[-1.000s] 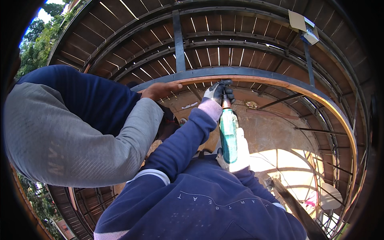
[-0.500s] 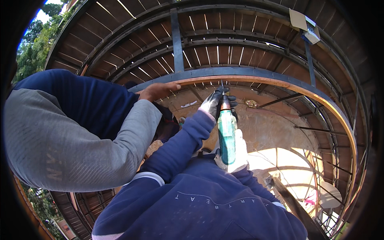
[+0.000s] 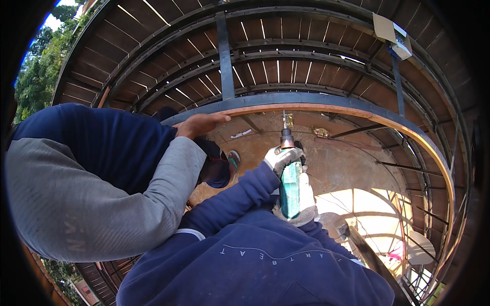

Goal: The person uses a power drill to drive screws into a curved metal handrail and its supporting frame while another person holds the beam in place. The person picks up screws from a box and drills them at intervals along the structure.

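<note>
My left hand (image 3: 284,157), in a pale glove, grips the front of a green power drill (image 3: 290,189). My right hand (image 3: 306,200), also gloved, holds the drill's rear body. The bit (image 3: 284,121) points up at a curved steel beam (image 3: 326,101) edged with a wooden strip, its tip just short of the edge. My navy sweatshirt fills the lower middle. At the left a co-worker in a grey and navy top rests a bare hand (image 3: 200,123) on the same beam.
A frame of curved steel rails and wooden slats (image 3: 265,66) arches beyond the beam, crossed by an upright steel bar (image 3: 223,56). Brown ground (image 3: 342,163) lies far below, partly sunlit. Trees (image 3: 35,81) show at the far left.
The drill and my left hand have drawn back a little from the beam, toward me. The co-worker's hand stays on the beam.
</note>
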`<state>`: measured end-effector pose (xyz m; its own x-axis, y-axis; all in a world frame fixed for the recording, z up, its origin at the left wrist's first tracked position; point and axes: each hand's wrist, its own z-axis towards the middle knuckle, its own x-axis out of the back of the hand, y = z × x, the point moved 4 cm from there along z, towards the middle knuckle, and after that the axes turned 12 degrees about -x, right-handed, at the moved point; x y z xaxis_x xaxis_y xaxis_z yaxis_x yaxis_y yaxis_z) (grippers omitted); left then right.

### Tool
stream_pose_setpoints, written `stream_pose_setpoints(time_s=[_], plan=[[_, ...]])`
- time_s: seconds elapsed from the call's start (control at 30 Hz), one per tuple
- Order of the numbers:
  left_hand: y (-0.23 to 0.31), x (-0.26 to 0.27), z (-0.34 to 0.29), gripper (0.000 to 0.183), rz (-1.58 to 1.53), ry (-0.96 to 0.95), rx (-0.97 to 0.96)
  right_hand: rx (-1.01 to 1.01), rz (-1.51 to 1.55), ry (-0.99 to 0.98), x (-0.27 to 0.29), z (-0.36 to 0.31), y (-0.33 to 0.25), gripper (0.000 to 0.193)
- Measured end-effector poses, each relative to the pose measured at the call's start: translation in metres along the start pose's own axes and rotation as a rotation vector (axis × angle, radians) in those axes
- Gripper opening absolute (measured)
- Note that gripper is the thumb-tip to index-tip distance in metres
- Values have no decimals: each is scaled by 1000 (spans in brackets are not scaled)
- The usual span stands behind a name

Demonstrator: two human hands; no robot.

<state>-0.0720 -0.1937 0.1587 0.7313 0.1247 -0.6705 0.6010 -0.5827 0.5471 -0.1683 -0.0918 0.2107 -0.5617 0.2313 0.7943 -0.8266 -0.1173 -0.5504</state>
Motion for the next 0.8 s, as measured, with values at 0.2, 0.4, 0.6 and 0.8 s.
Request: stream_pose_setpoints(time_s=[0.2, 0.4, 0.6, 0.8], plan=[[-3, 5, 5, 28, -24, -29, -22, -11, 68, -22, -2, 0, 4, 77], [3, 0, 6, 28, -11, -47, -55, -524, 671, -201, -22, -8, 17, 78], [6, -1, 7, 28, -15, -55, -70, -396, 477, -290, -29, -10, 24, 68], [8, -1, 8, 27, 49, -65, -92, -367, 482, -367, -14, 8, 17, 76]])
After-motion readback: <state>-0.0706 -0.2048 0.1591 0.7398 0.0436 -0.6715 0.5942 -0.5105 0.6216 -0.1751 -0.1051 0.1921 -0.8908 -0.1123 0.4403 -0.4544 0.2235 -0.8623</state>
